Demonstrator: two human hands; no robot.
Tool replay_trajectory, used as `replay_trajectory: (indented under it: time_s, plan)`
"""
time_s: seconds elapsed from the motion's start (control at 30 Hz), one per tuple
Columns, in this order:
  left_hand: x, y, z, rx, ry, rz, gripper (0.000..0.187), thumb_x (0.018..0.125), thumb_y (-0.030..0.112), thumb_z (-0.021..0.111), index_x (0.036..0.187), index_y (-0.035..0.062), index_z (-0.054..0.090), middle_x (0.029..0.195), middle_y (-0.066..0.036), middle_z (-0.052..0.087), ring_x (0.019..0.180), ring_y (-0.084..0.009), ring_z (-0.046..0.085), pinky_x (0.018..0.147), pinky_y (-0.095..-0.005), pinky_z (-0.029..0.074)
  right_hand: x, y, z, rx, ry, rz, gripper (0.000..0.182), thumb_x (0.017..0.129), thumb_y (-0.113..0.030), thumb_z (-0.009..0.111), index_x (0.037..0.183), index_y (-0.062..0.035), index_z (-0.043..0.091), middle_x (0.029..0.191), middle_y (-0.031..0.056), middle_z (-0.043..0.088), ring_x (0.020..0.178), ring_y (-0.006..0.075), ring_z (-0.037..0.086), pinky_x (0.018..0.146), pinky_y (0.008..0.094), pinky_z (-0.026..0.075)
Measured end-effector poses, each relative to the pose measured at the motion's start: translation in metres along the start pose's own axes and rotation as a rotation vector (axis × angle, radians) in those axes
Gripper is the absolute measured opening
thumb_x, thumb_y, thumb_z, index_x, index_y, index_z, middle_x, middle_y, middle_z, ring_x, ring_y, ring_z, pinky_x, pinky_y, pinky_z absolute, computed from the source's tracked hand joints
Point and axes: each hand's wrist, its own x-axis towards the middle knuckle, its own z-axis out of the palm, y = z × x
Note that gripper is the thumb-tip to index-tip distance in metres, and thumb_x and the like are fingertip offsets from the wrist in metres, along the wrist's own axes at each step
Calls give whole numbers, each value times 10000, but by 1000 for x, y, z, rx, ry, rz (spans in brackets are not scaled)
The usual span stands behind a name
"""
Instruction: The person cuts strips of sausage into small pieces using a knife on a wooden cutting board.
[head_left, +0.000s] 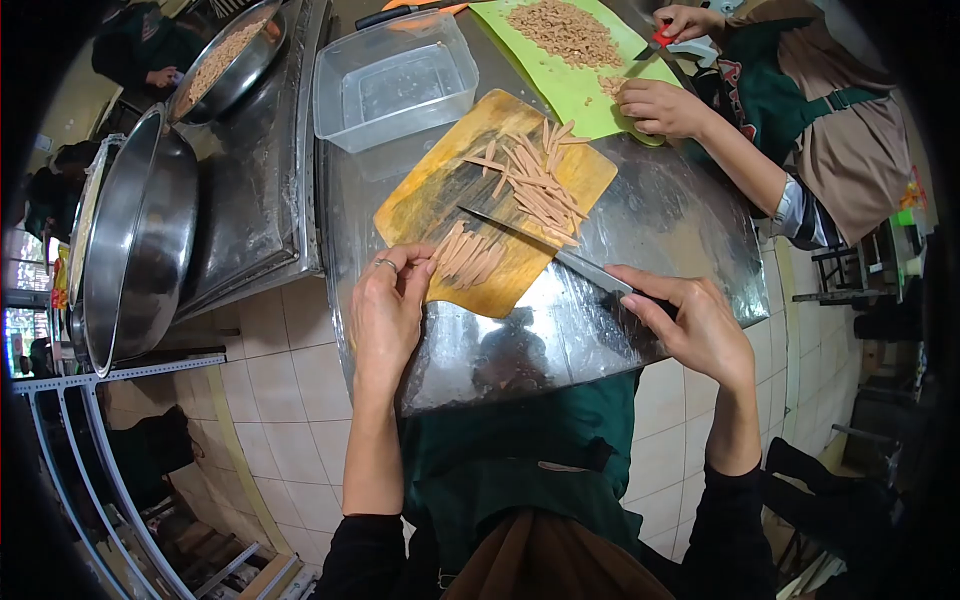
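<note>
My right hand point(698, 322) is closed round the dark handle of a kitchen knife point(590, 270). The blade points up and left across a worn yellow cutting board point(420, 190), between two groups of pinkish-brown sausage strips. Near me lies a row of sausage strips point(470, 257), side by side. My left hand point(385, 305), a ring on one finger, has its thumb and fingertips pinched at the left end of that row. Beyond the blade is a looser pile of cut strips point(540, 185), some hanging over the board's right edge.
A clear plastic tub point(395, 85) stands behind the board. At the back right, a co-worker's hands point(660, 105) cut small pieces on a green mat point(590, 110) with a red-handled knife. Large steel bowls point(145, 240) stand on the left counter. The steel table point(420, 370) ends just before my apron.
</note>
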Motion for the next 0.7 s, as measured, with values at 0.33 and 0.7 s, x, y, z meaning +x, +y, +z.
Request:
replay_trajectory:
  time_s: [0.33, 0.7]
  plan:
    - [1, -2, 5, 18, 11, 30, 163, 946, 155, 750, 1062, 39, 752, 946, -109, 723, 820, -237, 669, 768, -371, 533, -1, 8, 8, 15, 26, -116, 315, 977, -223, 705, 1269, -119, 762, 1006, 203, 772, 740, 336, 752, 729, 400, 578]
    - [0, 2, 8, 70, -11, 167, 351, 946, 223, 757, 1240, 31, 738, 1145, -150, 718, 1026, -327, 684, 901, -411, 533, -6, 1, 6, 89, -89, 67, 310, 988, -213, 695, 1278, -121, 758, 1120, 180, 768, 693, 295, 747, 717, 374, 577]
